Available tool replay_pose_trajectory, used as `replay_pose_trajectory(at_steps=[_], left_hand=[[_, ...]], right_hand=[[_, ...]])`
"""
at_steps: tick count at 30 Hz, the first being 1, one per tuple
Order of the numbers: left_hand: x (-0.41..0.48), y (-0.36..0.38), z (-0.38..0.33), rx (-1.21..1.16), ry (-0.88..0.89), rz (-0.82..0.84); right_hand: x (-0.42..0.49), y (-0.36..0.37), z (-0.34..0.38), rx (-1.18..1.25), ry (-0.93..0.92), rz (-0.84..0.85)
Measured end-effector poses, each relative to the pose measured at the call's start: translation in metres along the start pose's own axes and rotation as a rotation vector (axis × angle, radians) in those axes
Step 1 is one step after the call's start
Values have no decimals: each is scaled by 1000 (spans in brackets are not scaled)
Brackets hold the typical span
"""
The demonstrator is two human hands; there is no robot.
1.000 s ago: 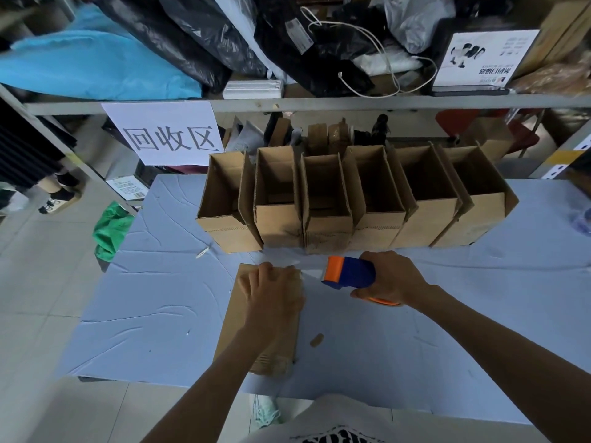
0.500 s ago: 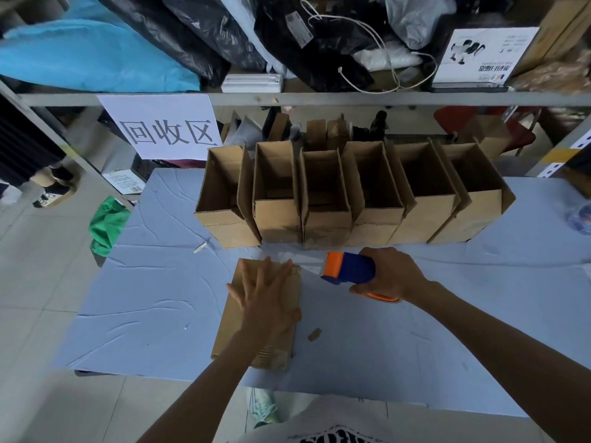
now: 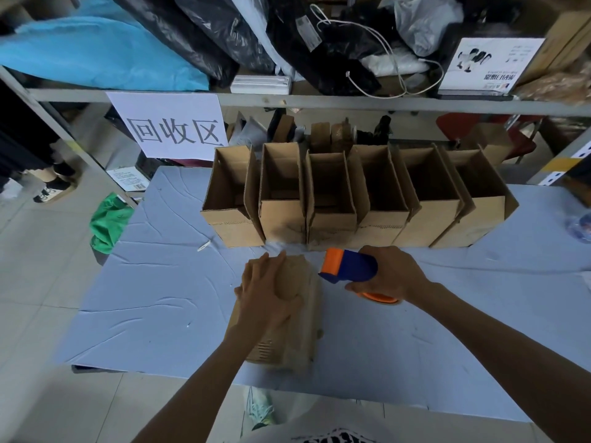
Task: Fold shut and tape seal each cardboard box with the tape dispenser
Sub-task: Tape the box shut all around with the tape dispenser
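Left hand [image 3: 268, 290] presses flat, fingers straight, on the closed box [image 3: 300, 342] at the table's [image 3: 160, 282] front. Right hand [image 3: 395, 273] grips the dispenser [image 3: 350, 270] just beside. Cardboard looks light, dentable: hold its sides.

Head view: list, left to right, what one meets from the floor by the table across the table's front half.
green cloth → white scrap → left hand, flat on the closed box → tape dispenser → right hand, gripping the dispenser
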State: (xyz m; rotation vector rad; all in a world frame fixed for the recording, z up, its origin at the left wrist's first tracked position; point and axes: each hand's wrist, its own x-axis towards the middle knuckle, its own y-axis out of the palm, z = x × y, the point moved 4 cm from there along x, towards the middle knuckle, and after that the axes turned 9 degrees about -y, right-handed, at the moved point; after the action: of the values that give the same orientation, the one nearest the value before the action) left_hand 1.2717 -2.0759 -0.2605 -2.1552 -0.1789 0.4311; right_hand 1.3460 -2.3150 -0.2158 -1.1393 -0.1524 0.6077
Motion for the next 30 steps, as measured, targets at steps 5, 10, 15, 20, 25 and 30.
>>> replay_pose_trajectory(at_steps=[5, 10, 15, 20, 25, 30], left_hand=[[-8, 0, -8, -313, -21, 106], [-8, -1, 3, -277, 66, 174], [-7, -24, 13, -392, 46, 180], [0, -42, 9, -65, 159, 56], [1, -33, -5, 79, 149, -104], [3, -24, 7, 364, 165, -185]], right_hand=[[1, -11, 4, 18, -36, -48], [4, -3, 17, 25, -29, -16], [18, -1, 39, 54, -101, -57], [35, 3, 61, 34, -147, -101], [48, 5, 77, -35, -106, -118], [57, 7, 89, -74, -59, -84]])
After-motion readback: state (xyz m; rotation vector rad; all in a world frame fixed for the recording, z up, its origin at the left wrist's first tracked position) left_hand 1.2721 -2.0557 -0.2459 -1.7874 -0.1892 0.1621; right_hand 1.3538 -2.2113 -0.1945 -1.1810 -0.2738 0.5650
